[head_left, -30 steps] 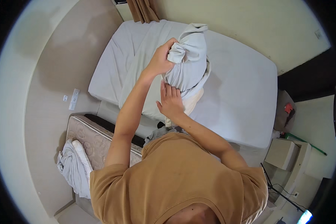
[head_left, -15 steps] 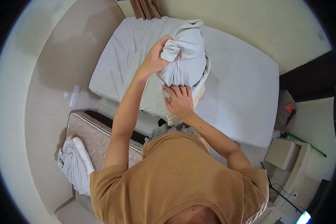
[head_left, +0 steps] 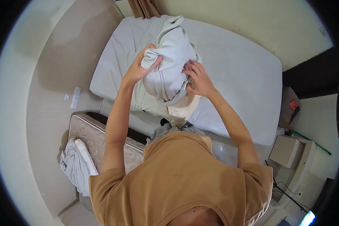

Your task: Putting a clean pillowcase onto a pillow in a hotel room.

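Over the bed (head_left: 237, 83) is a bulky bundle of white cloth (head_left: 169, 56), twisted and full of folds, with a loose end pointing away from me. A cream-coloured piece (head_left: 188, 107) shows below its near end; whether the two belong together I cannot tell. My left hand (head_left: 143, 66) grips a gathered fold on the bundle's left side, thumb on top. On the opposite side, my right hand (head_left: 200, 79) has bent fingers and thumb closed on the cloth's edge. Its fingertips are partly hidden in the folds.
A patterned mattress (head_left: 90, 132) lies low at the left, with a crumpled grey-white cloth (head_left: 75, 165) on it. A brown curtain (head_left: 143, 8) hangs at the far wall. Cream furniture (head_left: 286, 152) and a green stick (head_left: 312, 142) stand at the right.
The bundle has shifted left and turned a little. My right hand has gone from its near end up to its right side, while my left hand moved left, still gripping the fold.
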Demonstrator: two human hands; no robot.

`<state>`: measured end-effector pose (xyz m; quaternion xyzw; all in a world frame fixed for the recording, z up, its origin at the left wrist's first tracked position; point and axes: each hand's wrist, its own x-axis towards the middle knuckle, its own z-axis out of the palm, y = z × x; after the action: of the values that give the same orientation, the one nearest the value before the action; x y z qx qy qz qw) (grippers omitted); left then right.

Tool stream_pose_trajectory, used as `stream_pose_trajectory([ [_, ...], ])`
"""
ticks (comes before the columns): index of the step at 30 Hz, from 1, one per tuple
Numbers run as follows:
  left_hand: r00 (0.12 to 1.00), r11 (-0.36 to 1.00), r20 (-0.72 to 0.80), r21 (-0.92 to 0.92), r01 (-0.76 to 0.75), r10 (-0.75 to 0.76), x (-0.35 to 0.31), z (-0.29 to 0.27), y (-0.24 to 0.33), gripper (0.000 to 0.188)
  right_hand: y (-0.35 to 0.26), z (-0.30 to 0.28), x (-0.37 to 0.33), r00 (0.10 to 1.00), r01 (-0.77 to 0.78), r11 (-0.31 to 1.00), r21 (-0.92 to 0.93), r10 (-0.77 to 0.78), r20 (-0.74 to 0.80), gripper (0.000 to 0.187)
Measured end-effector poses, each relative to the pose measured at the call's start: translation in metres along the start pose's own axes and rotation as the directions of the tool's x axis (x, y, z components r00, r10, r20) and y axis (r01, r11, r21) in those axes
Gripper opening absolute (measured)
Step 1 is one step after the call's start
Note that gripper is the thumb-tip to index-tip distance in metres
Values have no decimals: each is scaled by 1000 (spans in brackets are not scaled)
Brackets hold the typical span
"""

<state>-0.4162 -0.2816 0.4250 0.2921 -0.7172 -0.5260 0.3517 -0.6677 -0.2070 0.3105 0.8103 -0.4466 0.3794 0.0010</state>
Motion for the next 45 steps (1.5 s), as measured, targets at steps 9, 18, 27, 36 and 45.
stream_pose_trajectory([
  [9, 978, 968, -210, 242, 73, -21, -17, -53, -52, 41, 26, 54, -31, 939, -151, 960, 234, 66, 338, 18],
  [18, 902, 751, -192, 503, 428, -386, 13, -113, -38, 92, -53, 107, -6, 940, -86, 922, 378, -50, 336, 9],
  [27, 690, 221, -657, 656, 722, -304, -15, -32, -167, 91, -142, 135, -34, 831, -11, 924, 383, -204, 517, 10],
  [36, 802, 729, -583, 606, 319, 133, -44, -54, -82, 44, -52, 90, 19, 971, 199, 820, 538, -240, 7, 9],
  [45, 844, 728, -384, 685, -11, 375, -19, -47, 1, 29, -21, 6, 77, 994, 49, 841, 538, -92, 52, 36],
])
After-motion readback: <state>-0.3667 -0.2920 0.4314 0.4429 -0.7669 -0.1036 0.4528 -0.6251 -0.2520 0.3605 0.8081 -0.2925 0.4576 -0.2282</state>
